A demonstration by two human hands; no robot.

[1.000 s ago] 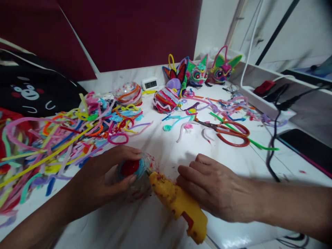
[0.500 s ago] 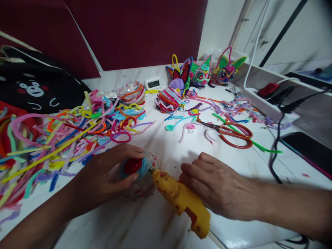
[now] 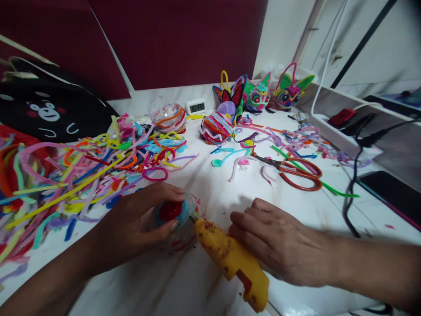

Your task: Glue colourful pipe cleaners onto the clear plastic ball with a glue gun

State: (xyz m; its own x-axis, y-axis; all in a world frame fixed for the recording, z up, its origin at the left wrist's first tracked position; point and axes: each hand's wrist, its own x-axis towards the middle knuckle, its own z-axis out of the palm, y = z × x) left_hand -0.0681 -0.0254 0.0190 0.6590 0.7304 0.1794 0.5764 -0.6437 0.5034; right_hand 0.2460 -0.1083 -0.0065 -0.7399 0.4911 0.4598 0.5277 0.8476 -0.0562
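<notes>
A clear ball (image 3: 187,237) with red bits on it sits low in the middle, and a red disc ringed in blue (image 3: 170,212) is at its upper left. My left hand (image 3: 131,224) grips the ball and disc between thumb and fingers. A yellow glue gun (image 3: 230,259) slants from lower right toward the ball, its metal tip at the blue ring's edge. My right hand (image 3: 279,241) is closed round the gun's right side; its fingertips are hidden behind the gun.
A pile of coloured pipe cleaners (image 3: 95,171) spreads on the left. Orange-handled scissors (image 3: 299,172) lie right of centre. Wrapped balls (image 3: 217,127), decorated figures (image 3: 258,98) and a small clock (image 3: 196,106) stand behind. A phone (image 3: 391,193) and power strip (image 3: 342,131) are on the right.
The view has shifted slightly, moving the background a little to the right. Both hands, the ball and the glue gun hold nearly the same pose.
</notes>
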